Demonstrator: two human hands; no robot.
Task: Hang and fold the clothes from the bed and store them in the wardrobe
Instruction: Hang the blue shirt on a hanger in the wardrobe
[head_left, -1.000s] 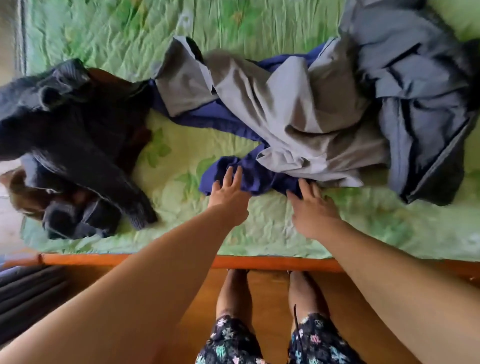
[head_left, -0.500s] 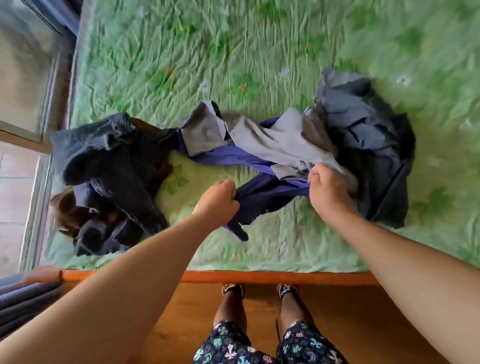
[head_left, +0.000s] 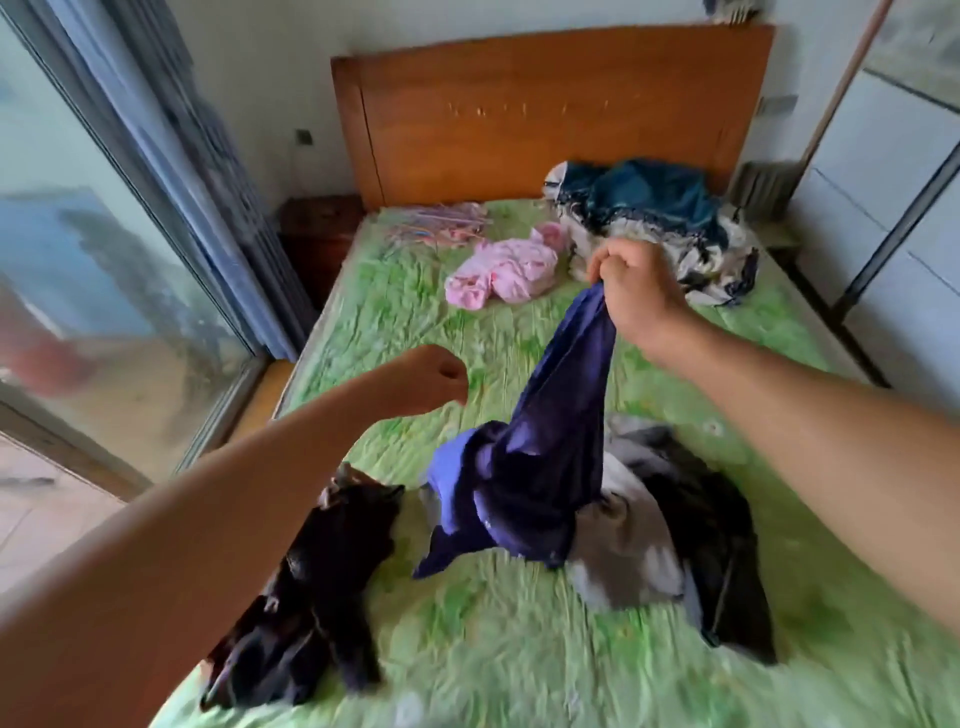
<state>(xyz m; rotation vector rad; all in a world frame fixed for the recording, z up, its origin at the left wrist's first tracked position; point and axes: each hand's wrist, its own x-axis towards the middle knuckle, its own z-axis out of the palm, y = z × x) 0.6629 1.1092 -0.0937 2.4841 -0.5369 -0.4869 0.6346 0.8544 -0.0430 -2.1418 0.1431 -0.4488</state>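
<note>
Motion blur is smearing the edges. The right hand (head_left: 639, 291) is gripping the purple garment (head_left: 545, 467) (lower end trailing on the bed (head_left: 467, 649)); the left hand (head_left: 426, 382) is hovering fisted, holding nothing.

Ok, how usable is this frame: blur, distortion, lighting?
Head view: motion blur smears the green bedspread and black clothes near the bottom; the wide lens bows the window frame; light is soft daylight, no harsh glare; the right hand gripping the blue garment and the curled, empty left hand read clearly.
</note>
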